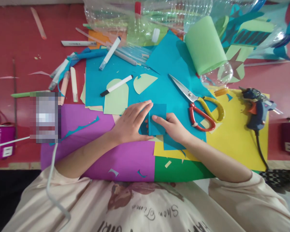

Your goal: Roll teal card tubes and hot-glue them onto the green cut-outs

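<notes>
A small piece of blue paper (pixel 158 124), which looks folded along its left edge, is held above the worktop. My right hand (pixel 176 129) grips it from the right, thumb flat on top and the other fingers mostly hidden beneath. My left hand (pixel 128 124) is open at the paper's left edge. Its fingers stretch toward the upper corner and its thumb lies apart near the lower corner; whether it presses on the paper I cannot tell. Scissors with red and yellow handles (pixel 204 111) lie partly open beside my right hand. A black-capped marker (pixel 117 85) rests on light green paper (pixel 116 103).
Blue (pixel 96 74), purple (pixel 135 158), yellow (pixel 241 129) and green sheets (pixel 181 169) cover the red table. A glue gun (pixel 259 112) with its cord lies right. Clear plastic bottles (pixel 169 13) and a green paper-wrapped bottle (pixel 205 45) stand behind. A blurred-out device (pixel 45 117) sits left.
</notes>
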